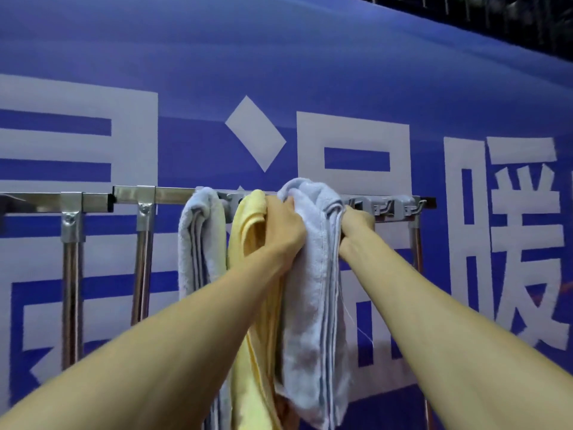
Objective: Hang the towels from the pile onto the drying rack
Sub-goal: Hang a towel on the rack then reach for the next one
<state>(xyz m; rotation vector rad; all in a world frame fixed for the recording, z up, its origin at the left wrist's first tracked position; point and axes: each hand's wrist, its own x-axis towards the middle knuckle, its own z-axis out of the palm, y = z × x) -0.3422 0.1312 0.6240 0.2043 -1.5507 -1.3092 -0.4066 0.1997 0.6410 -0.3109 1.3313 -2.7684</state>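
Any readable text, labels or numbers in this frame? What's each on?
"暖": large white character on the blue banner, right side, clipped by the frame edge.
"温" (likely): white character at the banner's centre, partly hidden behind the rightmost grey towel.
Left character: cut off by the frame, unreadable.
Nothing else is readable; the drying rack carries no visible marking.

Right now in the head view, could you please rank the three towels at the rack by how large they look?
1. Pale grey terry towel at the right, largest, though nearest the camera.
2. Yellow terry towel, partly hidden.
3. Pale grey terry towel at the left, smallest.
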